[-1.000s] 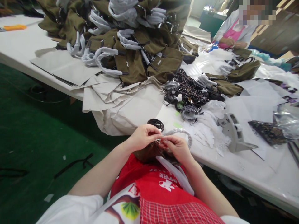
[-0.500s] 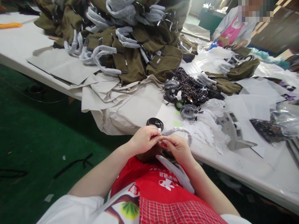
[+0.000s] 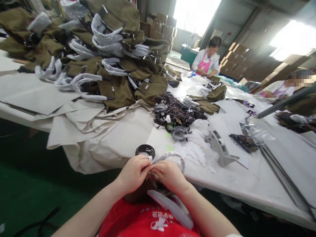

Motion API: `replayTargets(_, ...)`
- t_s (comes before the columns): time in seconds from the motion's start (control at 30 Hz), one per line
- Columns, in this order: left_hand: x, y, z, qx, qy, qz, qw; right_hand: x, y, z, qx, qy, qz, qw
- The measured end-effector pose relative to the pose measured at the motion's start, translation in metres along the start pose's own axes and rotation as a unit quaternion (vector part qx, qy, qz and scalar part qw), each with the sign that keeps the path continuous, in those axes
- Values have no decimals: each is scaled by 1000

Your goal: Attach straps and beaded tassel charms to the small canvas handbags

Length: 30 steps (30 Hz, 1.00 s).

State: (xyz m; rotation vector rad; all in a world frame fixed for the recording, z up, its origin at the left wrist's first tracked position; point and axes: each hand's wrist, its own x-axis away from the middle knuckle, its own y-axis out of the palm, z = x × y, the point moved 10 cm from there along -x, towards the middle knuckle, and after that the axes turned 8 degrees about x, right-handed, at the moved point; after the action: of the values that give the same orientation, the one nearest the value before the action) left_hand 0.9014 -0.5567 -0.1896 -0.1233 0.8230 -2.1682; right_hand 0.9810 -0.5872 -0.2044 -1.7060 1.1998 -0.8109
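1 pale strap [image 3: 170, 206] near right hand [image 3: 171, 175], long axis diagonal, down-right

— How to describe the left forearm [image 3: 96, 205]?
— Bare, slanting up from the lower left toward the middle.
— And the left hand [image 3: 133, 172]?
— Turned back-side up, fingers curled, thumb pressed toward the forefinger.
— Anything similar opposite?
— Yes: slanting in from the lower right with a bare right forearm [image 3: 209, 209], knuckles up on the right hand [image 3: 170, 174], fingers bent in a pinch.
— Apart or together?
— Close together, meeting at the fingertips.
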Motion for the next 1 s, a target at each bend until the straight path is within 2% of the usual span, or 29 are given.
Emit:
replayTargets(0.17,-4,2,-8,-12,-15,15,1000,-10,-3,3,15,-12,-12,1000)
replayTargets(0.27,-4,-12,-10,3,-29,73,997,-28,-27,22,-32,-8,-15,999)
replayTargets(0.37,4,-34,-11,23,-45,166,985,-56,-78,87,-22,118,70,990)
replayTargets(0.47,11,-41,-12,43,-55,201,977,-77,-119,153,38,234,155,959)
replayTargets(0.53,14,-40,-11,52,-50,206,976,-88,-128,182,58,271,177,944)
replayTargets(0.6,16,-37,-9,60,-41,204,976,-94,-129,200,66,290,189,936)
replayTargets(0.7,16,-33,-7,68,-34,190,979,-94,-137,209,62,297,218,928)
replayTargets(0.83,17,-38,-7,67,-37,189,979,-76,-183,204,44,295,311,902)
replayTargets(0.93,12,-46,-2,63,-34,198,978,-55,-222,182,-4,262,384,885)
replayTargets(1.0,7,-53,11,44,-14,215,975,-36,-239,152,-113,191,447,867)
